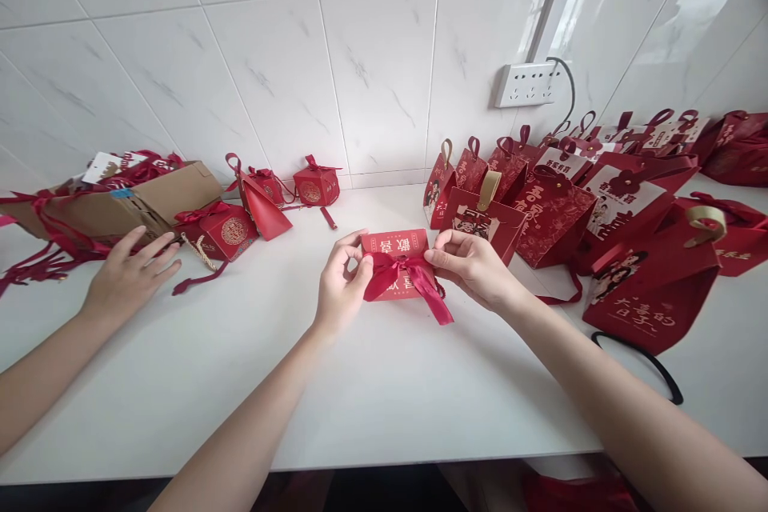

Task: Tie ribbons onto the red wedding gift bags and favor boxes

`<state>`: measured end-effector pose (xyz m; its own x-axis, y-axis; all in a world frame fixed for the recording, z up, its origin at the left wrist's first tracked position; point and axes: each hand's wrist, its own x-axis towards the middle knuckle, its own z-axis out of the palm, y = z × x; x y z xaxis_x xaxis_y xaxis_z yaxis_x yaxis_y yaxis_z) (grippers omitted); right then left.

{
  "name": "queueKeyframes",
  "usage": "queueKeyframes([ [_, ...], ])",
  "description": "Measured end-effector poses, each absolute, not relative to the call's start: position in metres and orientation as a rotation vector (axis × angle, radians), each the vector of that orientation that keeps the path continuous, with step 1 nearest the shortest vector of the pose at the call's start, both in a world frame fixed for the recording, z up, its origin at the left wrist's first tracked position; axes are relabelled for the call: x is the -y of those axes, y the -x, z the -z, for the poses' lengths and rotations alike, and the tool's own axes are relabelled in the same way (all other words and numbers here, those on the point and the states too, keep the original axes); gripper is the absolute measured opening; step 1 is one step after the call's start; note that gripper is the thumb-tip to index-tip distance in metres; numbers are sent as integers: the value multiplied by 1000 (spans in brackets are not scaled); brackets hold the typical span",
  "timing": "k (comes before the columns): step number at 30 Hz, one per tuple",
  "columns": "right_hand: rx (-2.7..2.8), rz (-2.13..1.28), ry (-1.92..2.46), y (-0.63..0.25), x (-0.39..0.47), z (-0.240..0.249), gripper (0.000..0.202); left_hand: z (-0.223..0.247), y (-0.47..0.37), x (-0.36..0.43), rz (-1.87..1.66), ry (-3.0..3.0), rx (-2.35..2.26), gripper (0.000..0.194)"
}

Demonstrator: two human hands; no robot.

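Note:
Between my two hands, over the white table (360, 384), is a red gift box (393, 243) with gold lettering. A dark red ribbon (429, 294) is tied across its front, one tail hanging toward me. My left hand (343, 278) grips the box's left side, thumb in front and fingers behind. My right hand (471, 264) pinches the right side near the ribbon; whether it holds the box edge, the ribbon or both, I cannot tell. Close behind my right hand stands a red gift bag (498, 222) with a gold loop handle.
Another person's hand (129, 272) rests at left beside a cardboard box (174, 190) heaped with ribbons. Small red boxes (231, 234) stand near it. Many finished red bags (657, 296) crowd the right side. A black band (645, 360) lies in front of them. A socket strip (528, 86) hangs on the tiled wall.

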<state>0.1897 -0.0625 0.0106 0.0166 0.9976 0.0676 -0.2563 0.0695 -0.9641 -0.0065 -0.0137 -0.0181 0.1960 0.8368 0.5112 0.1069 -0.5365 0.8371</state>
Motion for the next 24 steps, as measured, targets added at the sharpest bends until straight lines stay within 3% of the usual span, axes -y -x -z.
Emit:
queueKeyframes([
  [18, 1191, -1137, 1059, -191, 63, -6, 40, 6, 10, 15, -1257, -1714, -1008, 35],
  [24, 1236, -1173, 1097, -191, 65, -9, 40, 0, 7, 19, -1320, -1850, -1067, 29],
])
